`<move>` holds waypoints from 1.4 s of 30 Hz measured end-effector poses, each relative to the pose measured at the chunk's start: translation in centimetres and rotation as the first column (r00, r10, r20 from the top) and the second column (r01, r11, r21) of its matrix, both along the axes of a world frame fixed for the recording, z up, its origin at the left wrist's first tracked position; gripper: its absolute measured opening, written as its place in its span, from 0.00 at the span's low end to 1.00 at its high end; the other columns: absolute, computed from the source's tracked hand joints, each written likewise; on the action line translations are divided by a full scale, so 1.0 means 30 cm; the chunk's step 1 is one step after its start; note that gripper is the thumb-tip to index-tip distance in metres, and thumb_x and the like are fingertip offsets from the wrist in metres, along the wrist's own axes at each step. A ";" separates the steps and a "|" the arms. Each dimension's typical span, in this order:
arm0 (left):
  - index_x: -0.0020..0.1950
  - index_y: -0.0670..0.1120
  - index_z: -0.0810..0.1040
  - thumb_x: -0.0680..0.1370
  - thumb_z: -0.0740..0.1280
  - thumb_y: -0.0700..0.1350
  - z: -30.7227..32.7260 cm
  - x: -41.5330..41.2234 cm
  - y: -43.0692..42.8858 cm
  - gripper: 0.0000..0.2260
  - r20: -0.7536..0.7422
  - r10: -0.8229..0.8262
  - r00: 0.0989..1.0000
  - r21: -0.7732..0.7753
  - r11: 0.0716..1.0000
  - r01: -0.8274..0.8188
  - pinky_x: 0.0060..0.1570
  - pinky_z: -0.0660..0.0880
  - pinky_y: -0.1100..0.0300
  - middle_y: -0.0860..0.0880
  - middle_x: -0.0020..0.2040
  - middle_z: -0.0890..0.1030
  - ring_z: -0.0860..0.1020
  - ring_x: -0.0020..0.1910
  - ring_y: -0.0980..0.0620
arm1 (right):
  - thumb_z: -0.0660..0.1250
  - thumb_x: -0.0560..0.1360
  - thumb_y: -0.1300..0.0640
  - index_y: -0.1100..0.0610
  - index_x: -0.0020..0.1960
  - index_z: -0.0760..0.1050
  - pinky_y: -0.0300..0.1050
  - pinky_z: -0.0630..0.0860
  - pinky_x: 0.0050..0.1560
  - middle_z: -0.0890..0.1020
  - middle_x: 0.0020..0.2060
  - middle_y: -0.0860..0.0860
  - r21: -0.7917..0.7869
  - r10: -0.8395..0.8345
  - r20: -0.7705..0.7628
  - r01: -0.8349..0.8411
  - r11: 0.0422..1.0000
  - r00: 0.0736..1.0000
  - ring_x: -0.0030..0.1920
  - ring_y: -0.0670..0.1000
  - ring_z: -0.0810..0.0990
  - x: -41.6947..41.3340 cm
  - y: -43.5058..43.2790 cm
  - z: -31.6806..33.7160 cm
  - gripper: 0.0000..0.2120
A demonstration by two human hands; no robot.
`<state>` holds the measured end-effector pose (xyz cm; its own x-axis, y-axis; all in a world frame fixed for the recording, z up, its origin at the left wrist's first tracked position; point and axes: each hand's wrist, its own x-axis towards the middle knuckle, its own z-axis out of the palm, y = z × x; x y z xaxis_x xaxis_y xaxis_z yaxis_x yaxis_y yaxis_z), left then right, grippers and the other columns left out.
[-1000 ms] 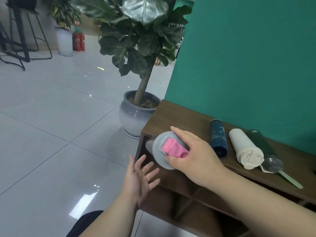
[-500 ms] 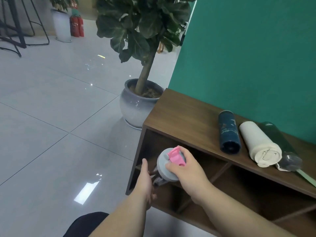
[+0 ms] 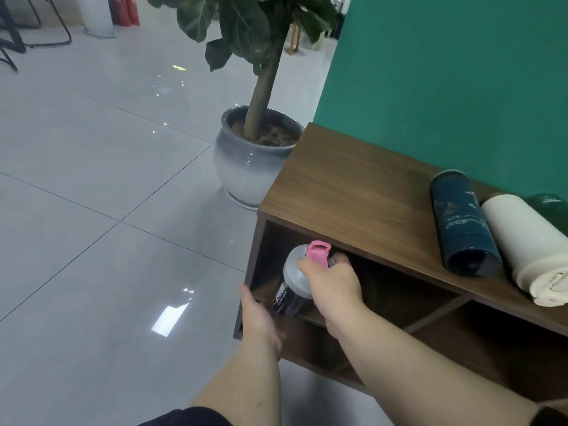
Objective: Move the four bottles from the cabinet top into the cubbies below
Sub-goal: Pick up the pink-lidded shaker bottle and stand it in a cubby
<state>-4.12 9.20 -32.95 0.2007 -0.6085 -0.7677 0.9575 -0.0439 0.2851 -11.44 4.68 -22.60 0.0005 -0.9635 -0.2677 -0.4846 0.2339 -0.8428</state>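
Note:
A clear bottle with a grey lid and pink flip cap (image 3: 295, 273) stands tilted inside the top-left cubby of the brown wooden cabinet (image 3: 347, 195). My right hand (image 3: 330, 282) grips its lid. My left hand (image 3: 258, 318) rests against the bottle's lower body at the cubby's left edge; whether its fingers close on the bottle cannot be told. On the cabinet top lie three bottles side by side: a dark blue one (image 3: 461, 222), a cream one (image 3: 528, 244) and a dark green one (image 3: 550, 207), mostly cut off at the right.
A large potted plant in a grey-white pot (image 3: 252, 167) stands on the tiled floor just left of the cabinet. A green wall (image 3: 445, 72) runs behind the cabinet. More cubbies (image 3: 491, 342) lie below and to the right.
My right hand carried the pink-capped bottle off the cabinet top, down and into the top-left cubby. My left hand moved from open in the air to the bottle's lower body.

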 end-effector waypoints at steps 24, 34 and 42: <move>0.80 0.46 0.63 0.72 0.55 0.75 -0.056 0.006 -0.089 0.46 0.021 0.072 0.997 0.019 0.997 -0.072 0.73 0.65 0.45 0.43 0.77 0.70 0.69 0.75 0.42 | 0.75 0.63 0.43 0.50 0.44 0.70 0.46 0.76 0.48 0.80 0.55 0.56 0.085 -0.101 0.091 0.094 0.992 0.991 0.47 0.56 0.82 0.145 -0.132 -0.121 0.19; 0.73 0.52 0.74 0.64 0.56 0.78 -0.042 0.007 -0.083 0.45 0.043 0.034 0.999 0.041 0.999 -0.036 0.69 0.67 0.40 0.43 0.74 0.75 0.73 0.72 0.39 | 0.81 0.62 0.44 0.58 0.66 0.74 0.45 0.72 0.50 0.83 0.56 0.53 0.179 -0.116 0.202 0.080 0.981 0.972 0.51 0.54 0.80 0.091 -0.091 -0.058 0.37; 0.76 0.48 0.71 0.73 0.56 0.70 0.011 -0.015 -0.026 0.38 0.122 -0.148 0.982 0.129 0.983 0.132 0.72 0.66 0.40 0.41 0.72 0.76 0.74 0.70 0.40 | 0.70 0.72 0.52 0.51 0.51 0.81 0.57 0.77 0.59 0.85 0.50 0.50 0.236 0.002 0.033 -0.009 0.972 0.999 0.50 0.51 0.81 -0.201 0.123 -0.011 0.08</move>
<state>-4.58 8.43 -32.63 0.2233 -0.5427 -0.8097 0.8945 -0.2161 0.3915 -17.47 8.36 -22.94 0.0179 -0.8730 -0.4874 -0.4599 0.4256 -0.7793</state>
